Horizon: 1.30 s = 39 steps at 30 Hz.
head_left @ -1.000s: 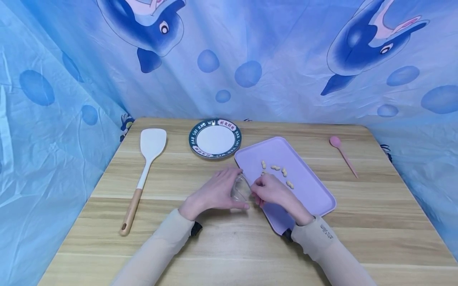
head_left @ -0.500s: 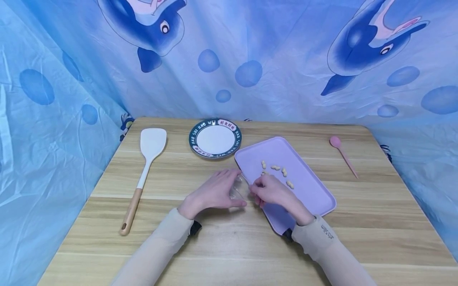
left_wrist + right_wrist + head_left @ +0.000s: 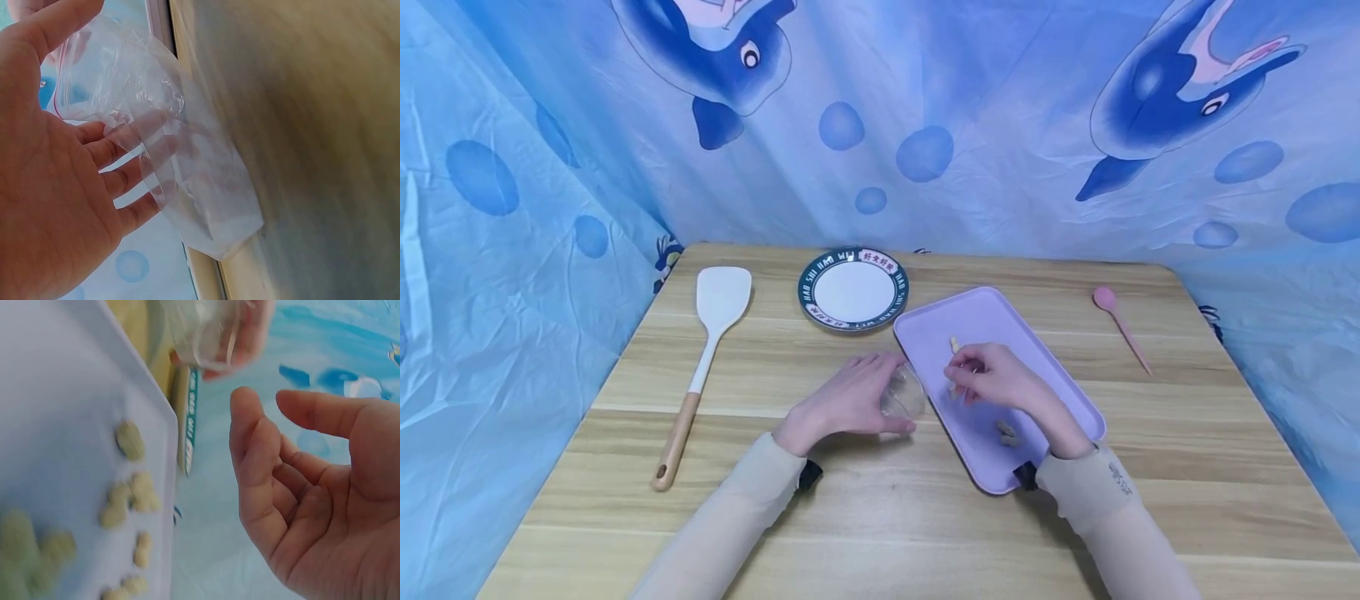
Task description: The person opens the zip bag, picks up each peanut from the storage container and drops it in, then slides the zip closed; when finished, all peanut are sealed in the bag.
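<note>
On the wooden bench point(image 3: 880, 517), the lilac rectangular plastic tray point(image 3: 1045, 400) lies right of centre with pale peanuts in shells point(image 3: 131, 494) on it. The clear plastic zip bag point(image 3: 902, 393) sits just left of the tray. Behind them lies the round white plate with a dark green rim point(image 3: 853, 290); the white silicone spatula with a wooden handle point(image 3: 703, 358) lies far left, the small pink plastic spoon point(image 3: 1122, 327) far right.

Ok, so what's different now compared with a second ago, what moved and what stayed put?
The right hand left the mouth of the clear plastic bag and moved away from the person, out over the peanuts on the purple tray, fingers loosely curled and holding nothing. The left hand still holds the bag at the tray's left edge. The plate, white spatula and pink spoon have not moved.
</note>
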Motion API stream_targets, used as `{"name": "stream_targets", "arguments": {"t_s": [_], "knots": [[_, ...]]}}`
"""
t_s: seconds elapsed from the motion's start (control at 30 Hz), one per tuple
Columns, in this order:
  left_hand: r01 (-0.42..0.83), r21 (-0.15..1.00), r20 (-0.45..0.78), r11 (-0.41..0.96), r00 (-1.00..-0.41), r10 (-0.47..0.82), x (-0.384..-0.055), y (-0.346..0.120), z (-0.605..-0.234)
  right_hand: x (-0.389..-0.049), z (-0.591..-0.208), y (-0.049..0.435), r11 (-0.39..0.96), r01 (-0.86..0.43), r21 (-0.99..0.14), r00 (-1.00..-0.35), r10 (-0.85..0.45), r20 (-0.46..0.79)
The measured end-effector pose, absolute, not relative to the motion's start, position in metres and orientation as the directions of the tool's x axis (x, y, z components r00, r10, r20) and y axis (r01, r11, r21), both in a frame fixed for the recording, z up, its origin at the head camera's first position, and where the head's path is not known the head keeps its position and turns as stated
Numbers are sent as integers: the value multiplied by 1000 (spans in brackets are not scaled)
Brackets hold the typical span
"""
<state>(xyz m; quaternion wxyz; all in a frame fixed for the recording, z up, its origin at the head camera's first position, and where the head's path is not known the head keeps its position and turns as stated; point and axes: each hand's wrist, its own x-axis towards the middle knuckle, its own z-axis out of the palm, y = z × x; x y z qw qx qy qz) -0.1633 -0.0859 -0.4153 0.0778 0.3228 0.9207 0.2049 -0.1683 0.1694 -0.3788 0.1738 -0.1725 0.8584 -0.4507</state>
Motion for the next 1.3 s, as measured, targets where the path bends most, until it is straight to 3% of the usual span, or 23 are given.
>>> {"name": "stream_targets", "arguments": {"t_s": [0.27, 0.37, 0.73, 1.3], "knots": [[549, 429, -31, 717, -784, 620, -164, -85, -416, -189, -374, 208, 594, -364, -717, -885, -460, 69], [545, 428, -39, 721, -786, 617, -163, -85, -417, -199, -378, 222, 620, -387, -682, -888, -450, 94], [530, 437, -47, 726, -793, 607, -164, -85, -419, -222, -403, 253, 640, -426, -639, -841, -540, 20], [519, 443, -62, 731, -796, 602, -162, -86, -418, -226, -419, 252, 708, -330, -624, -861, -496, -107]]}}
